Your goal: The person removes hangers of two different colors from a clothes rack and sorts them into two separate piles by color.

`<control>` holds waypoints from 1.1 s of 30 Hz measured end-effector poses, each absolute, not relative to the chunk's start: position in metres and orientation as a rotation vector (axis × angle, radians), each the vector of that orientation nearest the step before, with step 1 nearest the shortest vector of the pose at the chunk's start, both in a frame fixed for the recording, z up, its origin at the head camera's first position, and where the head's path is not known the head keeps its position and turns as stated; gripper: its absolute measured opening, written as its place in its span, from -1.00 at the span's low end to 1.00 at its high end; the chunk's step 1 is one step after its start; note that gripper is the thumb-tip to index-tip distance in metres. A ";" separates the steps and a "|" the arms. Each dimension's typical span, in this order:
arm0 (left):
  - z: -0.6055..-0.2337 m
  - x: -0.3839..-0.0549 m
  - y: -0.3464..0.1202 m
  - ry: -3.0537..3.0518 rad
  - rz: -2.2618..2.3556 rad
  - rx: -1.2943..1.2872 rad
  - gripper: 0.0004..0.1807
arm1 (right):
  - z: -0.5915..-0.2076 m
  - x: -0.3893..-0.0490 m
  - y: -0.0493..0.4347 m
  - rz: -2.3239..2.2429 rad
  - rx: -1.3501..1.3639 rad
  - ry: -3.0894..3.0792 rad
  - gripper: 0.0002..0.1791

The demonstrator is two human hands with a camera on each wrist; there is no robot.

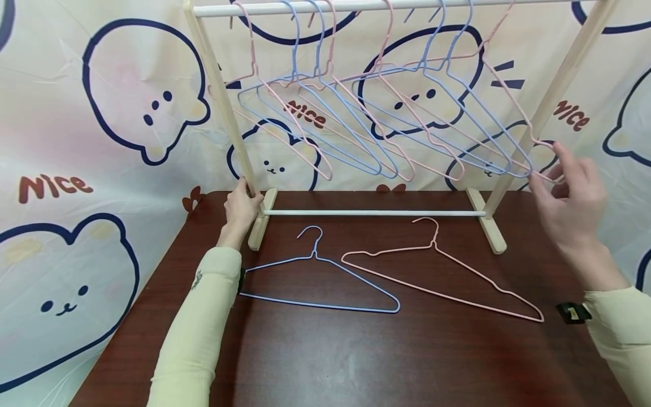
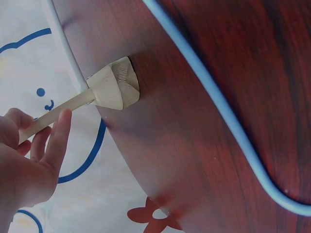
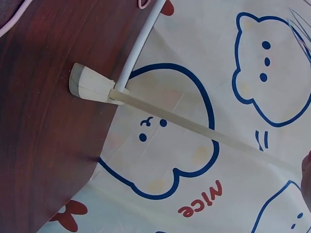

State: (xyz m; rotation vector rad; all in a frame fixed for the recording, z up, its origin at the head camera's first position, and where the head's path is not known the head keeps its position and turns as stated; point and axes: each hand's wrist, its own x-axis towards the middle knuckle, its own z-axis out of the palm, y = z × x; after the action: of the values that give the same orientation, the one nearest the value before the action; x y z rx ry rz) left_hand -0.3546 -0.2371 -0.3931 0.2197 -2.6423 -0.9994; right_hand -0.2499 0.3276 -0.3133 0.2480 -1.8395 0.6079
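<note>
My right hand (image 1: 574, 198) pinches the lower right corner of the rightmost pink hanger (image 1: 508, 94), whose hook is on the rack's white top rail (image 1: 356, 7). Only a sliver of that hand (image 3: 306, 182) shows at the right wrist view's edge. Low on the rack's left wooden post (image 1: 224, 102), just above its foot, my left hand (image 1: 240, 209) grips the wood. The left wrist view shows fingers and thumb of this hand (image 2: 36, 160) around the post. Several pink and blue hangers hang along the rail, overlapping one another.
On the brown table (image 1: 325, 362) a blue hanger (image 1: 315, 306) lies flat in front of the rack, with a pink hanger (image 1: 433, 244) to its right. A white lower bar (image 1: 376, 213) joins the posts near the table. Behind stands a backdrop printed with bears.
</note>
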 end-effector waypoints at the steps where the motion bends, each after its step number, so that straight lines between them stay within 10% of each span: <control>1: -0.393 -0.355 -0.237 -2.643 -0.998 0.218 -0.66 | -0.314 -0.248 0.329 0.611 0.244 -1.840 -0.51; 33: -0.394 -0.356 -0.239 -2.639 -1.021 0.201 -0.64 | -0.344 -0.186 0.363 0.754 0.123 -1.946 -0.45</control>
State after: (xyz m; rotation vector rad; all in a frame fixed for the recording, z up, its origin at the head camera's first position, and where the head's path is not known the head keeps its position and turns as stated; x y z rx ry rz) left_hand -0.3558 -0.2391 -0.3942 0.2009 -2.6391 -1.0210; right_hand -0.1864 0.3625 -0.3439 0.1229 -1.9458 0.7541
